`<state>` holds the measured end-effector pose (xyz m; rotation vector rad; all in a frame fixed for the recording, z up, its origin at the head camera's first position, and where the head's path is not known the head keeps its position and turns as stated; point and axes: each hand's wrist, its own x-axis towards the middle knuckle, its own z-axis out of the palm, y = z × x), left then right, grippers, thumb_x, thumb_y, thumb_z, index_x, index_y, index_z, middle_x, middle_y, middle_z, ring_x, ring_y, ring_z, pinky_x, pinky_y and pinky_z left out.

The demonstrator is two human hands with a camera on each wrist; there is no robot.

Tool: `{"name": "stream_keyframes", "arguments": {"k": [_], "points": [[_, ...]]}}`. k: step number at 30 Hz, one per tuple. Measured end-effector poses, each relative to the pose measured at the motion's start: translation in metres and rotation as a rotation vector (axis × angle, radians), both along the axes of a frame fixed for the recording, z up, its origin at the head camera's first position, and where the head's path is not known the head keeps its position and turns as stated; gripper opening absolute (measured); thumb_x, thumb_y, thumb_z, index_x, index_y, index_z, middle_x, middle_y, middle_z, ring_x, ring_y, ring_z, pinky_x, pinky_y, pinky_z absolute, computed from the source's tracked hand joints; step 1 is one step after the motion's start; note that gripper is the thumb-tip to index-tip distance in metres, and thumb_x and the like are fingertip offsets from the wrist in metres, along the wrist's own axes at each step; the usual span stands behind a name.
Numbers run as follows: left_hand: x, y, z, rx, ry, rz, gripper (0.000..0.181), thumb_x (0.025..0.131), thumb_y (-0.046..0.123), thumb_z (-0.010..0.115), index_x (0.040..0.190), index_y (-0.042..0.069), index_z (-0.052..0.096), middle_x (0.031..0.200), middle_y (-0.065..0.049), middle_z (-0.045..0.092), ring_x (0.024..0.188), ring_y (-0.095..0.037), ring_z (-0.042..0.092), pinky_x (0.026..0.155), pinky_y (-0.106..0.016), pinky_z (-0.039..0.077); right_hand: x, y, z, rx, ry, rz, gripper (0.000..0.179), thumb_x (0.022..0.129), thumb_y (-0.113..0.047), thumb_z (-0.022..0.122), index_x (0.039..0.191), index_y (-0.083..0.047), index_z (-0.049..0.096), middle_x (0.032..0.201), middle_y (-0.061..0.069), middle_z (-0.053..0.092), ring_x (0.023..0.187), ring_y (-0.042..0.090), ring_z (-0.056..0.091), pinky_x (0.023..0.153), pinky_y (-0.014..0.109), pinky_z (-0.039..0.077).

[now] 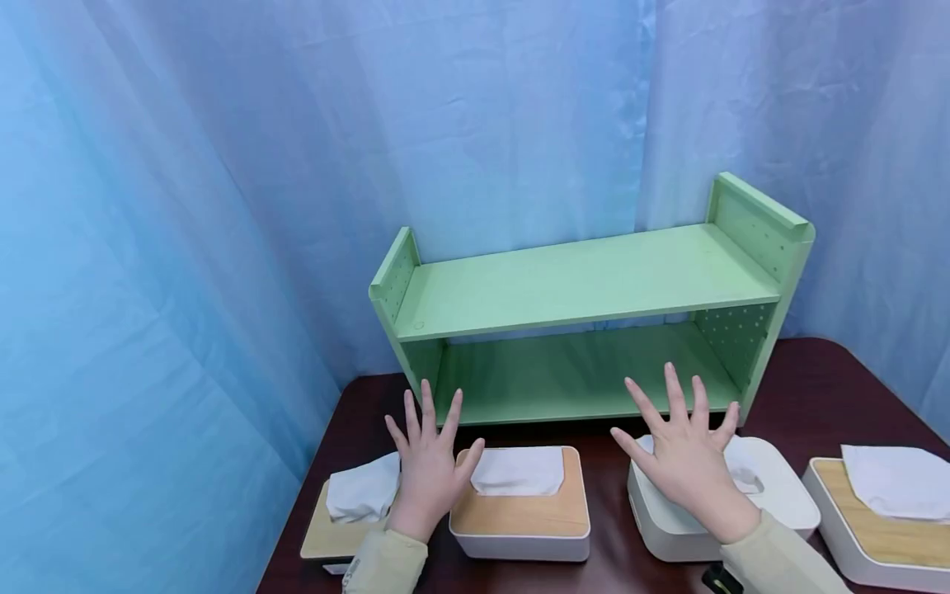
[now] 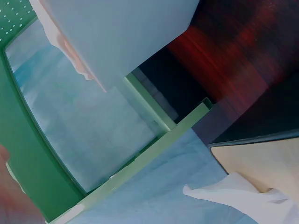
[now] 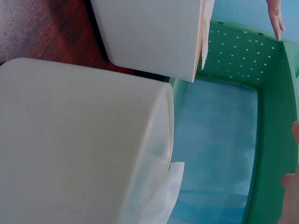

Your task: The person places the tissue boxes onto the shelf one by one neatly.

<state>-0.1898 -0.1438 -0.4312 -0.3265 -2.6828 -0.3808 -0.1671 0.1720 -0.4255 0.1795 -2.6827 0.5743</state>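
Both hands are raised with fingers spread, holding nothing. In the head view my left hand [image 1: 426, 478] hovers between a light-wood-topped tissue box [image 1: 334, 528] and a white tissue box with an orange-brown wood top [image 1: 519, 516]. My right hand [image 1: 686, 458] is above an all-white rounded tissue box [image 1: 779, 483], hiding part of its top. White tissue sticks out of each box. The left wrist view shows the light-wood box [image 2: 261, 161] at lower right; the right wrist view shows the white rounded box [image 3: 79, 135] close up. Only fingertips of the right hand [image 3: 292, 196] show there.
A two-tier green shelf [image 1: 594, 276] stands at the back of the dark red-brown table [image 1: 616, 511]. Another wood-topped tissue box [image 1: 876, 528] sits at the far right. Blue curtains [image 1: 482, 124] hang behind and on the left.
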Motion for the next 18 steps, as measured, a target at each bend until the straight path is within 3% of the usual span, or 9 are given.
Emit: {"name": "stream_keyframes", "arguments": {"k": [5, 12, 18], "points": [[0.000, -0.001, -0.004, -0.031, -0.024, 0.016, 0.072, 0.091, 0.054, 0.051, 0.151, 0.025, 0.026, 0.159, -0.015, -0.005, 0.144, -0.041, -0.008, 0.104, -0.072, -0.002, 0.001, -0.002, -0.002, -0.009, -0.004, 0.008, 0.068, 0.090, -0.057, 0.051, 0.149, -0.030, 0.029, 0.159, 0.016, -0.002, 0.140, 0.050, -0.002, 0.096, 0.075, -0.010], [0.002, -0.001, -0.009, -0.005, 0.031, -0.002, 0.071, 0.088, 0.049, 0.058, 0.149, 0.022, 0.033, 0.158, -0.019, 0.006, 0.144, -0.044, -0.001, 0.102, -0.074, 0.002, 0.002, -0.005, -0.006, -0.013, -0.024, 0.014, 0.068, 0.090, -0.057, 0.051, 0.149, -0.030, 0.029, 0.159, 0.017, -0.002, 0.140, 0.050, -0.002, 0.098, 0.073, -0.011], [0.005, -0.003, -0.012, 0.007, -0.001, -0.002, 0.070, 0.089, 0.050, 0.057, 0.149, 0.025, 0.031, 0.159, -0.016, 0.003, 0.144, -0.043, -0.002, 0.103, -0.072, 0.000, 0.004, -0.010, -0.009, -0.025, -0.034, 0.034, 0.068, 0.090, -0.056, 0.052, 0.148, -0.029, 0.032, 0.158, 0.019, 0.001, 0.139, 0.051, 0.001, 0.098, 0.073, -0.010]]}}
